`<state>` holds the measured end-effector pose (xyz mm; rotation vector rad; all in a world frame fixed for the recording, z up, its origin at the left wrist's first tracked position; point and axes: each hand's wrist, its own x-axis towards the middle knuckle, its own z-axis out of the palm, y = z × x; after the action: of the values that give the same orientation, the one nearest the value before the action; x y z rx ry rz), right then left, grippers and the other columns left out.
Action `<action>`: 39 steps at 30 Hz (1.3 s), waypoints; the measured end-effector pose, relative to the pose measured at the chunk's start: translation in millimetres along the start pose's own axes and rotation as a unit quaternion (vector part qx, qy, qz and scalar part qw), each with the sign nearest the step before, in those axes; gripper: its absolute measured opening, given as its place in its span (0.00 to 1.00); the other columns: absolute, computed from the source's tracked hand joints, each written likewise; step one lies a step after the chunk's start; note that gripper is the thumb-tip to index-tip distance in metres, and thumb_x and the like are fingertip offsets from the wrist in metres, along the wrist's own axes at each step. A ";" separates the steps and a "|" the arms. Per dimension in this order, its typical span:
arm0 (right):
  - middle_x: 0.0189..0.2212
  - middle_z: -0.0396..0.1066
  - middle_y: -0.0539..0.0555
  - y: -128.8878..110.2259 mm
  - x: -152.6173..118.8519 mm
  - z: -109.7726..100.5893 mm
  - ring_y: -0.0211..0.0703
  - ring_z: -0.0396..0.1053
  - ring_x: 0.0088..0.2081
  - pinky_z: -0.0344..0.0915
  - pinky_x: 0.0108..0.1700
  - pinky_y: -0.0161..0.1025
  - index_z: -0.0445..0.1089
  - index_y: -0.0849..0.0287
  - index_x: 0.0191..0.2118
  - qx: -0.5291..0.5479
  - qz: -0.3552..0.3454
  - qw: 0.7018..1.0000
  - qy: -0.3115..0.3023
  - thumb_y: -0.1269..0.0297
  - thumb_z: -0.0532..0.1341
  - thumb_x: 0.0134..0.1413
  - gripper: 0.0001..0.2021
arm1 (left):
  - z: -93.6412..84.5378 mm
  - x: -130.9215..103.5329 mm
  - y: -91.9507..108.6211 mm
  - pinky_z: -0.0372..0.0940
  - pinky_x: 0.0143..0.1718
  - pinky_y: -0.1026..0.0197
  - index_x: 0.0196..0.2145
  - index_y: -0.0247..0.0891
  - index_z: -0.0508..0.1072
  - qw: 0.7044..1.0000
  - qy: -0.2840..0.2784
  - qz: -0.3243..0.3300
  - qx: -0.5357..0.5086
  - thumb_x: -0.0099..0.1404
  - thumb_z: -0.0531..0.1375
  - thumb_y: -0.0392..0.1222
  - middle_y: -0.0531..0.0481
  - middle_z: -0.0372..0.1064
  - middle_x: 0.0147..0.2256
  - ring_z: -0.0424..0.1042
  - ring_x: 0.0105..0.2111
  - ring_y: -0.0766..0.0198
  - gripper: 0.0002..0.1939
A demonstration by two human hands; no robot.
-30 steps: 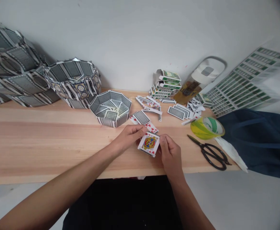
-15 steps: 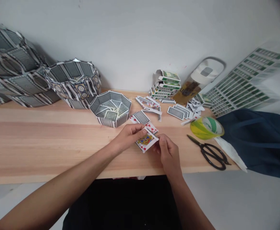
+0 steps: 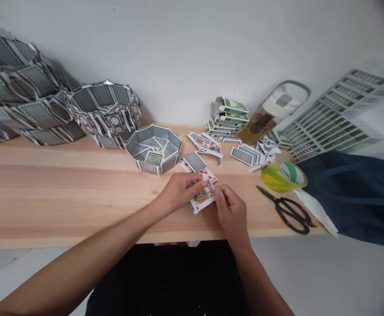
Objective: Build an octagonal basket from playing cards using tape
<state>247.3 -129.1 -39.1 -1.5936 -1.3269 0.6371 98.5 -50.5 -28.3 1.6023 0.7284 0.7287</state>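
Observation:
A face card [image 3: 201, 199] with a picture and red marks is held over the front part of the table. My left hand [image 3: 181, 191] grips its upper left side, thumb on top. My right hand [image 3: 231, 210] pinches its right edge between thumb and fingers; the lower fingers are partly hidden. Just beyond the hands lie heart cards and a face-down card [image 3: 195, 162]. An octagonal bowl made of cards [image 3: 154, 168] sits behind my left hand, with loose cards inside.
Black scissors [image 3: 292, 213] and yellow tape [image 3: 279, 177] lie at the right, beside a dark blue bag [image 3: 353, 197]. Card boxes [image 3: 227, 117], a bottle [image 3: 267, 114] and loose cards [image 3: 244, 155] are behind. Large card baskets [image 3: 40, 115] stand at left.
The held card has turned and dipped slightly, and my left thumb now covers more of it. My right fingers have shifted a little along its edge. The camera view moved slightly.

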 end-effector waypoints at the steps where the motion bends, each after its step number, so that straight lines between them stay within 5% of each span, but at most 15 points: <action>1: 0.21 0.57 0.45 0.5 0.2 -0.2 0.36 0.56 0.25 0.55 0.28 0.34 0.62 0.57 0.27 0.000 0.001 1.000 -0.003 0.56 0.53 0.63 0.15 | -0.2 0.3 -0.6 0.46 0.20 0.69 0.22 0.35 0.64 1.000 0.004 0.007 0.013 0.65 0.56 0.51 0.58 0.53 0.19 0.52 0.20 0.72 0.19; 6: 0.19 0.57 0.45 3.4 2.0 -1.4 0.36 0.57 0.24 0.54 0.28 0.34 0.61 0.57 0.26 0.020 0.004 0.999 -0.025 0.55 0.52 0.63 0.16 | -2.2 2.4 -2.8 0.50 0.22 0.69 0.22 0.33 0.68 0.998 0.013 0.003 0.060 0.64 0.57 0.50 0.56 0.58 0.20 0.56 0.22 0.71 0.19; 11: 0.19 0.61 0.45 1.4 0.1 -2.7 0.35 0.60 0.23 0.55 0.28 0.33 0.60 0.57 0.24 0.026 -0.002 0.998 -0.062 0.57 0.51 0.63 0.17 | -4.4 3.3 -0.4 0.55 0.24 0.69 0.28 0.33 0.72 0.999 0.034 -0.024 -0.002 0.60 0.61 0.52 0.54 0.66 0.23 0.62 0.24 0.70 0.17; 17: 0.17 0.59 0.44 -2.1 -3.6 -3.5 0.34 0.57 0.22 0.54 0.27 0.33 0.60 0.57 0.24 -0.003 0.009 0.998 0.059 0.57 0.52 0.64 0.17 | -3.1 2.3 6.0 0.55 0.19 0.70 0.35 0.35 0.70 0.995 0.022 -0.047 -0.080 0.62 0.58 0.57 0.57 0.65 0.21 0.62 0.18 0.72 0.20; 22: 0.18 0.60 0.44 0.5 -2.5 -4.8 0.34 0.58 0.22 0.55 0.28 0.33 0.59 0.57 0.23 0.022 0.021 0.996 0.088 0.56 0.52 0.64 0.18 | 5.6 1.0 -0.5 0.57 0.20 0.68 0.26 0.35 0.66 0.994 -0.026 -0.060 -0.091 0.63 0.54 0.61 0.53 0.67 0.18 0.64 0.17 0.69 0.24; 28: 0.19 0.63 0.45 0.7 -2.5 -2.4 0.35 0.60 0.23 0.56 0.28 0.33 0.62 0.57 0.25 0.046 0.029 0.998 0.026 0.55 0.52 0.64 0.17 | 2.5 2.0 -4.3 0.51 0.19 0.67 0.21 0.38 0.61 0.998 0.042 -0.047 0.001 0.67 0.51 0.52 0.59 0.57 0.11 0.54 0.13 0.72 0.21; 32: 0.21 0.64 0.46 -0.1 -0.6 -1.1 0.36 0.62 0.25 0.59 0.30 0.34 0.63 0.57 0.27 0.037 0.018 0.999 0.022 0.54 0.52 0.63 0.16 | -2.6 2.9 -2.6 0.50 0.20 0.68 0.21 0.37 0.61 0.998 0.032 -0.042 0.032 0.67 0.53 0.48 0.60 0.54 0.11 0.54 0.15 0.72 0.19; 35: 0.32 0.71 0.50 1.6 1.0 -1.0 0.40 0.68 0.34 0.63 0.36 0.36 0.67 0.57 0.38 0.073 0.004 0.996 0.058 0.54 0.55 0.62 0.12 | -0.6 2.9 -3.3 0.52 0.21 0.68 0.28 0.36 0.67 0.999 0.003 -0.021 0.044 0.67 0.54 0.48 0.60 0.58 0.14 0.57 0.16 0.70 0.14; 37: 0.39 0.71 0.53 3.9 1.6 -1.2 0.42 0.69 0.40 0.65 0.40 0.38 0.67 0.57 0.43 0.106 -0.002 0.992 0.070 0.54 0.57 0.60 0.13 | 2.8 2.2 -3.3 0.57 0.26 0.68 0.38 0.37 0.72 0.998 -0.007 0.012 0.065 0.65 0.57 0.44 0.57 0.68 0.23 0.63 0.21 0.69 0.09; 39: 0.40 0.71 0.53 6.3 2.0 -1.2 0.43 0.69 0.40 0.66 0.41 0.39 0.68 0.56 0.44 0.125 0.002 0.990 0.067 0.55 0.59 0.58 0.13 | 5.7 0.9 -2.3 0.60 0.31 0.67 0.47 0.41 0.72 0.995 -0.021 0.029 0.095 0.63 0.59 0.40 0.54 0.73 0.34 0.68 0.28 0.68 0.14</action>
<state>251.7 -127.4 -43.8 -1.4105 -1.0989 0.6587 103.4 -52.9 -31.3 1.8113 0.7419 0.6819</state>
